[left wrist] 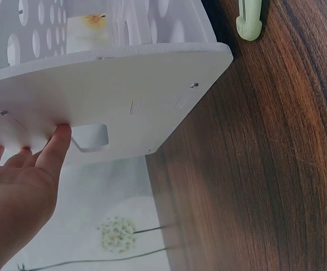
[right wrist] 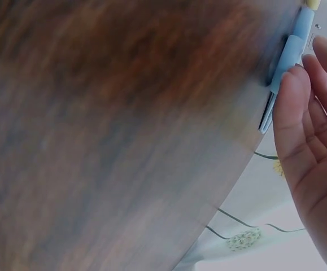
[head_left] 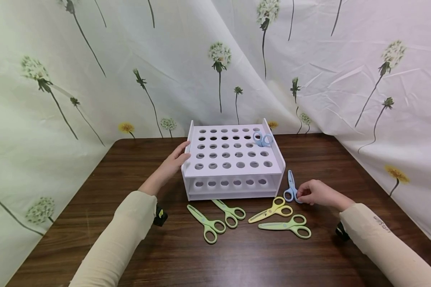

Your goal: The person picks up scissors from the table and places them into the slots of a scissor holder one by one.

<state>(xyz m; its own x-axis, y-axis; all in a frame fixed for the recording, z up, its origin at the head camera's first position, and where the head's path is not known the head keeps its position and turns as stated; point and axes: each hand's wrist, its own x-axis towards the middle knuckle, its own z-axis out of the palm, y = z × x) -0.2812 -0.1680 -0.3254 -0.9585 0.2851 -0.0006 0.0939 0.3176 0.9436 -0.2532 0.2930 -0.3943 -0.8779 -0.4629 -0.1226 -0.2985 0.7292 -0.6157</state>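
A white rack [head_left: 233, 171] with rows of round holes stands on the table. My left hand [head_left: 174, 161] rests its fingertips on the outer face of the rack's left side panel [left wrist: 152, 96], beside a rectangular cutout. Blue scissors [head_left: 291, 185] lie just right of the rack, blades pointing away. The fingertips of my right hand [head_left: 317, 193] are right at their near handle loop; a gap shows between thumb and fingers in the right wrist view, with the scissors [right wrist: 287, 59] flat on the table. A second blue pair [head_left: 261, 139] stands handles-up in the rack's back right area.
In front of the rack lie yellow scissors [head_left: 273, 210] and several green ones: one pair [head_left: 285, 226] at the right, another [head_left: 206, 223] at the left, a third [head_left: 230, 211] partly behind the rack's front edge. A floral curtain [head_left: 186, 59] hangs behind the dark wooden table [head_left: 237, 259].
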